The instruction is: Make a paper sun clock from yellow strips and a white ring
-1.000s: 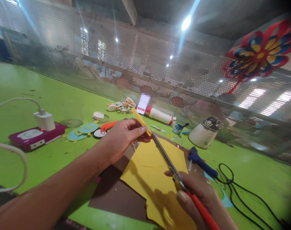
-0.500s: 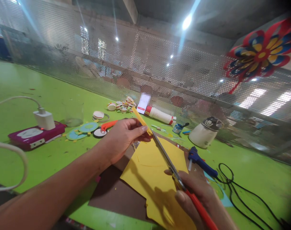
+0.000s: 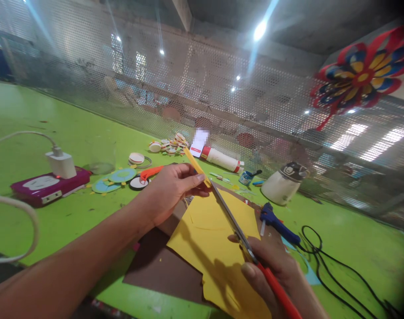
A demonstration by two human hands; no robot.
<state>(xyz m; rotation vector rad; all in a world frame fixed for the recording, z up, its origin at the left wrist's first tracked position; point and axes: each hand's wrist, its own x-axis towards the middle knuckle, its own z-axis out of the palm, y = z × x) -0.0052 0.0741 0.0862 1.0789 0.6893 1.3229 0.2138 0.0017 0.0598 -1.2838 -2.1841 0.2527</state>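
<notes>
One yellow paper strip (image 3: 193, 160) is pinched between thumb and fingers of the left hand (image 3: 170, 186), above a yellow sheet (image 3: 205, 217) on the green tabletop (image 3: 38, 113); the right hand (image 3: 280, 266) grasps red-handled scissors (image 3: 228, 215), tips at the strip's near end.

Left hand (image 3: 172, 188) pinches a yellow strip (image 3: 192, 160); right hand (image 3: 280, 266) holds scissors (image 3: 227, 212).
</notes>
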